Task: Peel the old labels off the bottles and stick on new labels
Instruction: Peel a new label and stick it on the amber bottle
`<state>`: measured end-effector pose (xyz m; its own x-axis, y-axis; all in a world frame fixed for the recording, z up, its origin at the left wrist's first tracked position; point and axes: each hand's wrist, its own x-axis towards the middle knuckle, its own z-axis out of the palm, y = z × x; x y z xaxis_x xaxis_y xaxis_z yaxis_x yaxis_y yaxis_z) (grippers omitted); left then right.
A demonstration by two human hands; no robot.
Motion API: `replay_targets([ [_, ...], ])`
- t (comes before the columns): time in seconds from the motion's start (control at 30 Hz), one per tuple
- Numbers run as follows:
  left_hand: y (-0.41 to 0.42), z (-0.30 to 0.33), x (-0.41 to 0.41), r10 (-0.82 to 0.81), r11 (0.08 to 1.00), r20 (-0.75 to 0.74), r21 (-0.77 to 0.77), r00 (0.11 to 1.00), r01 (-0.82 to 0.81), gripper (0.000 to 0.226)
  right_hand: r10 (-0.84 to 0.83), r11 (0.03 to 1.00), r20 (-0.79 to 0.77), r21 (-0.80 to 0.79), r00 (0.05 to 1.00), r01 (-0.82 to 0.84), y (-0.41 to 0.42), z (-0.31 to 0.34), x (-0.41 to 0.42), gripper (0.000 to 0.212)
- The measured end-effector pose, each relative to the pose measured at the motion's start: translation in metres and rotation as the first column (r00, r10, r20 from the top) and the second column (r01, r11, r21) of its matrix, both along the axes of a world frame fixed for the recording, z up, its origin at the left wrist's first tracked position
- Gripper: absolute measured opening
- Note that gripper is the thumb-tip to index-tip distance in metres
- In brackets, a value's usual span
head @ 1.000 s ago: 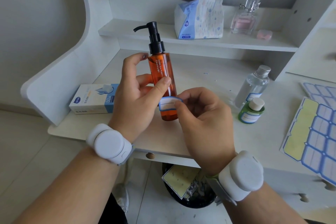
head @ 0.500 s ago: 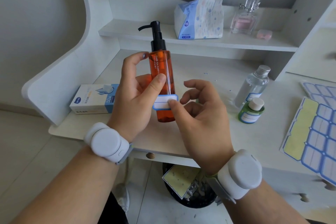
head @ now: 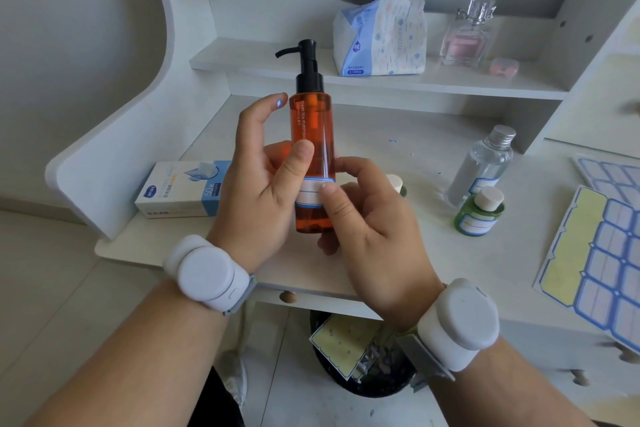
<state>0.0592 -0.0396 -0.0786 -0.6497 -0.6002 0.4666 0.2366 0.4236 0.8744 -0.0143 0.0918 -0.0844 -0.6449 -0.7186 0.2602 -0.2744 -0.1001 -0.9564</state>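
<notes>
The orange pump bottle is held upright above the desk by the left hand, whose thumb lies curled across the front of the bottle just above the new label while the fingers wrap behind; the index finger stands free beside the bottle's shoulder. The white, blue-edged label sits on the lower half of the bottle, directly below that thumb. It is pressed by the thumb of the right hand, and the other right fingers are curled round the bottle's right side and base.

Behind the right hand, a small bottle's cream cap shows only in part. Further right of the grip, a green bottle and a clear bottle, each already labelled, stand close together on the desk. Beyond them, at the far right, label sheets lie flat. Left of the grip a white and blue box rests on the desk. Below the hands, a dark bin with a used backing sheet is seen.
</notes>
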Motion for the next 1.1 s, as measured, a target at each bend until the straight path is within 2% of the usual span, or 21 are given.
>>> replay_targets([
  [0.1,-0.0018,-0.0012,0.0002,-0.008,1.000,0.028,-0.001,1.000,0.008,0.067,-0.017,1.000,-0.068,0.024,0.998,0.018,-0.0005,-0.0019,-0.0001,0.027],
  [0.23,-0.0023,-0.0023,-0.0008,-0.138,0.990,0.064,0.027,0.988,0.137,0.096,-0.060,0.998,0.004,-0.020,0.998,0.060,-0.0005,-0.0003,-0.0035,0.023],
  [0.3,-0.0011,-0.0020,-0.0012,-0.178,0.984,0.054,0.026,0.983,0.177,0.101,-0.062,0.997,0.024,-0.039,0.998,0.063,-0.0013,-0.0015,-0.0052,0.023],
  [0.53,-0.0006,0.0011,0.0005,-0.140,0.990,-0.061,0.014,0.988,0.141,0.090,0.006,0.997,0.058,-0.076,0.998,-0.002,-0.0015,-0.0046,-0.0045,0.031],
  [0.67,0.0020,0.0025,0.0027,-0.092,0.995,-0.064,-0.052,0.994,0.089,0.081,0.032,0.995,0.057,-0.094,0.998,-0.026,-0.0028,-0.0023,-0.0031,0.032],
  [0.83,0.0008,0.0006,0.0012,-0.094,0.995,-0.051,-0.032,0.994,0.093,0.086,-0.001,0.995,0.136,-0.097,0.991,0.014,-0.0024,-0.0023,-0.0061,0.028],
  [0.93,0.0005,0.0000,0.0005,-0.101,0.995,-0.024,-0.004,0.995,0.101,0.087,0.004,0.997,0.088,-0.082,0.996,0.003,-0.0021,-0.0015,-0.0046,0.023],
  [1.1,0.0002,-0.0012,0.0007,-0.075,0.996,0.024,-0.054,0.997,0.077,0.074,0.030,0.998,0.072,-0.051,0.997,-0.026,-0.0036,-0.0043,-0.0052,0.024],
])
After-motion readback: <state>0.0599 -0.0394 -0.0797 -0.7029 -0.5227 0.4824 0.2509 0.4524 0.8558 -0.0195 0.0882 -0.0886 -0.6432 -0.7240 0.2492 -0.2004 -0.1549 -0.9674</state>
